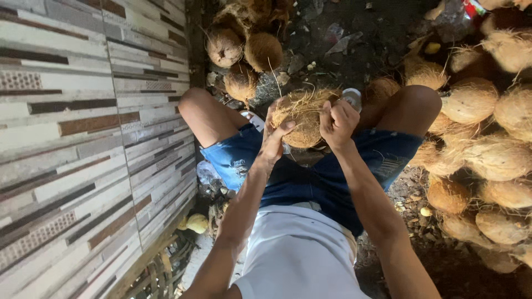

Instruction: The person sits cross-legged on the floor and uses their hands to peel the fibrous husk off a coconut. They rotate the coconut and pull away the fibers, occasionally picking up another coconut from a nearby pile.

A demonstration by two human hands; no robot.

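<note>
Coconut: a brown, hairy husked coconut [302,119], held up between my knees, just above my lap, at about 12 o'clock from my chest.
Left hand: my left hand [272,138] cups the nut from its 8 o'clock side, thumb across the shell, fingers wrapped round the far side, grasping it firmly.
Right hand: my right hand [338,122] is clenched at the nut's 3 o'clock edge, pinching a tuft of loose fibre, as far as I can see.
Step in hand: I judge this is stripping the last husk fibres; strands stick up at the top of the nut.
Next move calls for: a steady brace from the left and a sharp pull away with the right, probably turning the nut to reach fresh fibre.
Pile: more coconuts [487,144] heaped at 3 o'clock.
Far group: a few coconuts on the ground [244,52] at 11 o'clock.
Wall: striped tiled wall [83,138] at 9 o'clock.
Seat: I sit in blue denim shorts [299,182], knees spread.
</note>
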